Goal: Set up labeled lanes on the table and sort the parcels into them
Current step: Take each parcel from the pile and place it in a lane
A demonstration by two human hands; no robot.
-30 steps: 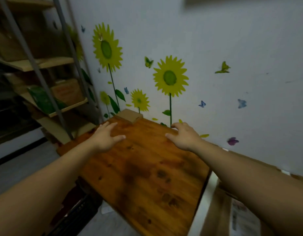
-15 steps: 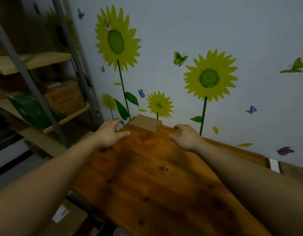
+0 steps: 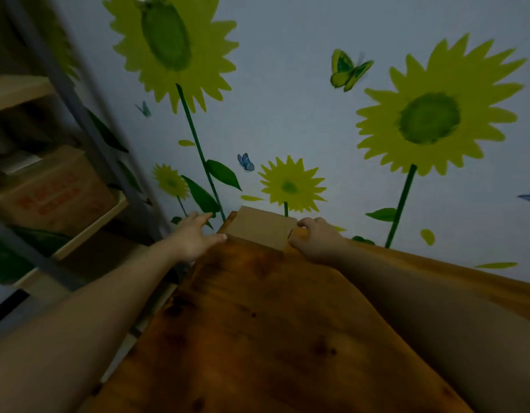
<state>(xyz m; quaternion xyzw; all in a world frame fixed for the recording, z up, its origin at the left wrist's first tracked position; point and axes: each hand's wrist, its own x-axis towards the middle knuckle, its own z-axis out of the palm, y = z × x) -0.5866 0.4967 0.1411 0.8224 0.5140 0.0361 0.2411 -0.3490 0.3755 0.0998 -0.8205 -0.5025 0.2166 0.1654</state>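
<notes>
At frame centre the box lies at the table far edge against the wall, flanked by the left hand and right hand, fingers spread and empty, seemingly for a two-sided lift.

A: The table?
B: Varnished wood, knotty with a slight sheen.
A: The small box at its far corner?
B: Plain matt brown cardboard.
</notes>
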